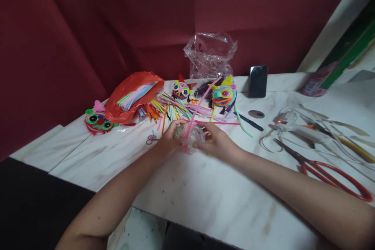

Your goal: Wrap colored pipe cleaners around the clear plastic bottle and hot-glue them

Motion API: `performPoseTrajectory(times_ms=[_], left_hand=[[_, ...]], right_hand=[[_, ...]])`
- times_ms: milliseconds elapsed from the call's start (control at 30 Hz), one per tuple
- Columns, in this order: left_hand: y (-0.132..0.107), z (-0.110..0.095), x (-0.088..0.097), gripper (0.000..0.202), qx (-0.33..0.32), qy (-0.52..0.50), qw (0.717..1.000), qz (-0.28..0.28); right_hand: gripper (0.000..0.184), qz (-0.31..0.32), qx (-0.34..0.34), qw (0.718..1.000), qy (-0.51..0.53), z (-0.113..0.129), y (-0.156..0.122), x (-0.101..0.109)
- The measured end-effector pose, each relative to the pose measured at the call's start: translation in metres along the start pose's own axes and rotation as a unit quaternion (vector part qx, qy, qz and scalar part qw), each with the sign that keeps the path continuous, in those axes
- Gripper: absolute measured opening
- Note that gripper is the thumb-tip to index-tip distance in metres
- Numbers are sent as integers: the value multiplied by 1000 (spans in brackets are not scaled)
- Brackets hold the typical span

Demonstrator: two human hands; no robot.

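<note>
Between my hands is a clear, shiny plastic form (197, 136), partly covered by pink pipe cleaners (185, 134). A long pink pipe cleaner rises from it, and a darker pink one points right. My left hand (172, 133) curls round its left side. On the right, my right hand (218, 140) grips the other side with thumb and fingers. My fingers hide parts of the form. Just beyond lie many loose coloured pipe cleaners (175, 109) and a small animal head (181, 90) made of them. A yellow-eared head (224, 95) stands beside it.
To the left are a red bag (117, 105) with pipe cleaners and a red-green head (99, 121). A clear bag (211, 56) and a phone (258, 82) stand behind. Right lie red-handled scissors (336, 175), a glue gun (304, 129) with its cable, and a dark slim tool (250, 122).
</note>
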State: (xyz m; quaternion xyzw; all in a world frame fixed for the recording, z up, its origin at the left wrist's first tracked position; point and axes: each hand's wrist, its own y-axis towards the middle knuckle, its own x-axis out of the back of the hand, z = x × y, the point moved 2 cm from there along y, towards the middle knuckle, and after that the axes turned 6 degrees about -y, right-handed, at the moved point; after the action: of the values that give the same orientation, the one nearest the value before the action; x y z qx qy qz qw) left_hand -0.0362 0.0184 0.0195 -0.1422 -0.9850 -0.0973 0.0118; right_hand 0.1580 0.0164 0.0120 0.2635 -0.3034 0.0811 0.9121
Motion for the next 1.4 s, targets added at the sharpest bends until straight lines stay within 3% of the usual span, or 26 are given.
performPoseTrajectory(times_ms=[333,600,867,1233,1400], left_hand=[[0,0,1,61,5,-19,1000,23],[-2,0,2,54,22,-20,1000,8],[1,-8,5,63,41,11,999,28],[-1,-9,6,55,71,-25,997,32],[-2,-12,5,61,87,-5,996,36]], right_hand=[[56,-4,21,1000,-18,1,-1,-2],[54,-2,58,998,-27,6,-5,0],[55,13,82,996,-35,10,-6,-1],[56,16,121,991,-58,19,-11,1],[56,13,135,989,-64,22,-11,2]])
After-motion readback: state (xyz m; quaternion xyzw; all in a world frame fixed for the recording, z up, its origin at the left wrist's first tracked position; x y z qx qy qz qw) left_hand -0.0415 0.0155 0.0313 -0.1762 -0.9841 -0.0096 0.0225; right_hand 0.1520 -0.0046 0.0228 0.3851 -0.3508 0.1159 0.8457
